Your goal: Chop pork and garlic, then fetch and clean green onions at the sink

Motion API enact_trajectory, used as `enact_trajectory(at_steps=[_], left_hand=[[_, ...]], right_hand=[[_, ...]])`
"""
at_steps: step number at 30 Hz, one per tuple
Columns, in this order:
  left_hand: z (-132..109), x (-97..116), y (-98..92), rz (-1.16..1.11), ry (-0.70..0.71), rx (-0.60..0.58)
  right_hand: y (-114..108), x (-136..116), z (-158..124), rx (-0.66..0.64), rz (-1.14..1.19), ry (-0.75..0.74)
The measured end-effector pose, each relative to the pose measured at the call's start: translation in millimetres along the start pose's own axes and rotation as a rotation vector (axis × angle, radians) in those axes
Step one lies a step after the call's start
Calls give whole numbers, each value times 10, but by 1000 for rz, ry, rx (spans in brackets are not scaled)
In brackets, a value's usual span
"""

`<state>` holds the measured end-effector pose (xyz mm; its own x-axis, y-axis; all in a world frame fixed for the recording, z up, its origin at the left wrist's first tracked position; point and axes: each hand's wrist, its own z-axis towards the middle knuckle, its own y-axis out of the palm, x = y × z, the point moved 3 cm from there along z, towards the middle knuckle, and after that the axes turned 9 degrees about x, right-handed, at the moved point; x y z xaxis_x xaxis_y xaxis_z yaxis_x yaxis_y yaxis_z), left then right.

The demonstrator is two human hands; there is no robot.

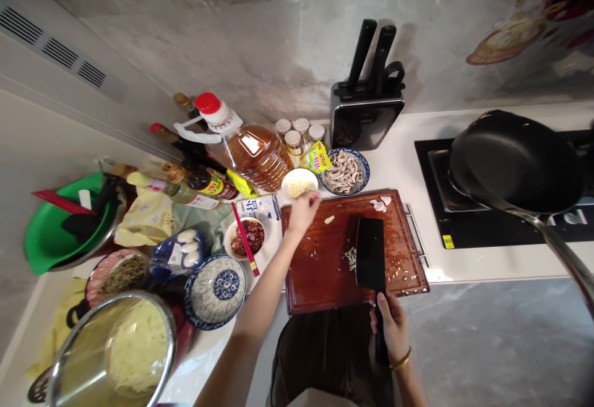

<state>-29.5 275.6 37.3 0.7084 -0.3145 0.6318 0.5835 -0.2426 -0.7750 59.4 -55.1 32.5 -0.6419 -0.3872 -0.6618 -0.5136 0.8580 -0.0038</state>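
Note:
My right hand [393, 328] grips the handle of a black cleaver [370, 252], whose blade lies flat on the red-brown cutting board [320, 271] with chopped bits beside it. My left hand [302, 209] reaches to the board's far left corner, fingers pinched over the rim of a small white bowl [299, 183] of minced pale food. A few pale pieces [379, 204] lie at the board's far edge.
A blue-rimmed plate of sliced mushrooms [344, 172], an oil jug [250, 150], sauce bottles, a knife block [365, 119] stand behind the board. Right: black pan [515, 159] on the stove. Left: bowl of meat with red chopsticks [245, 237], blue bowl [216, 289], metal bowl of noodles [120, 351].

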Motion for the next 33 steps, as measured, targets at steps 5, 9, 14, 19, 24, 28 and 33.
enact_trajectory(at_steps=[5,9,14,19,24,28,33], left_hand=[[-467,147,404,157,-21,-159],[-500,204,444,209,14,-203],[-73,49,34,213,-63,41],[197,-86,-91,298,-128,-79],[-580,274,95,190,169,4],[-1357,409,379,328,256,-141],[-1713,351,562,528,264,-280]], right_hand=[[16,-9,10,-4,4,9],[30,-22,-5,-4,-9,9],[11,-44,-38,-14,-22,-7],[-167,6,-109,72,-15,-40],[-533,323,-238,151,-51,-36],[-738,664,-314,227,-33,54],[-550,917,-347,232,-33,67]])
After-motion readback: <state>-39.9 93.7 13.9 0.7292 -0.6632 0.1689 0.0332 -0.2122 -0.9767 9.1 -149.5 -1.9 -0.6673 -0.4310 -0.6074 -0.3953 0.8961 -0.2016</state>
